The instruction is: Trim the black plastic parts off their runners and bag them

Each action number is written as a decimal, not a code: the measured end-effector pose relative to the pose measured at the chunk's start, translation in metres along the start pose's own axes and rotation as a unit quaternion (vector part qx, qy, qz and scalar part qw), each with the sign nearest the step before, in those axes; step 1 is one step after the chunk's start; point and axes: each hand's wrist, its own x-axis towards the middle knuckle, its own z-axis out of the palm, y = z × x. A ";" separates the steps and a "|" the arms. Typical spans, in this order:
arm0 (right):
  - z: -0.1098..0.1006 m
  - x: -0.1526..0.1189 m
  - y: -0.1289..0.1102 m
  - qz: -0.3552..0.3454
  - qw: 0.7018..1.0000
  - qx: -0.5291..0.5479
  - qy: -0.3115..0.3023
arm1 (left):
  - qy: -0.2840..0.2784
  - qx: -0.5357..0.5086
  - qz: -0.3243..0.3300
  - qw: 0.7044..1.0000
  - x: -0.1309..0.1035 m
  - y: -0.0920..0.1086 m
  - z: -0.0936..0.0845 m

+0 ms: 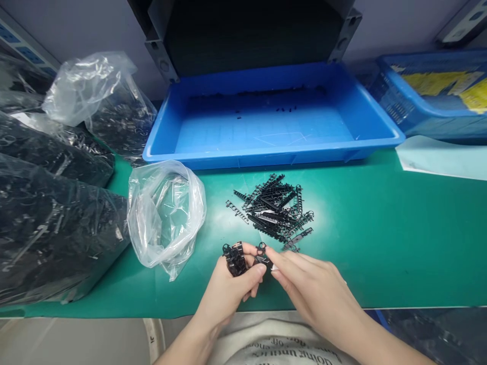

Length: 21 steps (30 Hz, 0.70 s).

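My left hand (228, 286) is closed around a bundle of black plastic strips (235, 259), its thumb and index finger also gripping another black part (262, 258). The fingertips of my right hand (310, 279) pinch that same part from the right. Just beyond both hands, a loose pile of black toothed strips (276, 203) lies on the green table mat (380, 228). To the left of the pile, a clear plastic bag (196, 203) stands with its mouth open upward.
Behind the pile is a large blue tray (274, 152) with a few small black bits. Clear bags full of black parts (57, 233) crowd the left side. At the right are a blue basket (429, 114) and a pale sheet (445, 158).
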 end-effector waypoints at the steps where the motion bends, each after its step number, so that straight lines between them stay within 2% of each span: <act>1: 0.001 0.000 -0.001 0.001 1.000 -0.006 0.005 | 0.004 0.003 0.005 1.000 0.000 -0.001 0.000; 10: 0.012 -0.002 -0.005 0.017 0.998 0.006 0.057 | 0.056 0.024 0.019 0.998 -0.002 -0.007 0.006; 11: 0.011 0.000 -0.002 0.020 0.998 0.007 0.058 | 0.071 0.047 0.033 0.996 -0.003 -0.004 0.005; 13: 0.008 0.005 0.007 0.035 0.997 -0.010 0.071 | 0.146 0.122 0.090 0.978 -0.008 0.008 0.001; 15: 0.002 0.014 0.018 0.064 0.992 -0.061 0.085 | 0.273 0.217 0.171 0.921 -0.014 0.028 -0.010; 17: -0.004 0.024 0.029 0.100 0.986 -0.118 0.062 | 0.412 0.315 0.227 0.824 -0.017 0.051 -0.027; 18: -0.007 0.029 0.032 0.116 0.983 -0.141 0.032 | 0.465 0.366 0.226 0.774 -0.017 0.063 -0.037; 19: -0.010 0.033 0.035 0.132 0.979 -0.157 -0.005 | 0.505 0.419 0.204 0.726 -0.016 0.072 -0.048; 20: -0.012 0.036 0.036 0.144 0.974 -0.169 -0.041 | 0.514 0.467 0.175 0.698 -0.014 0.080 -0.059; 21: -0.013 0.039 0.036 0.153 0.970 -0.175 -0.071 | 0.500 0.505 0.149 0.688 -0.011 0.086 -0.068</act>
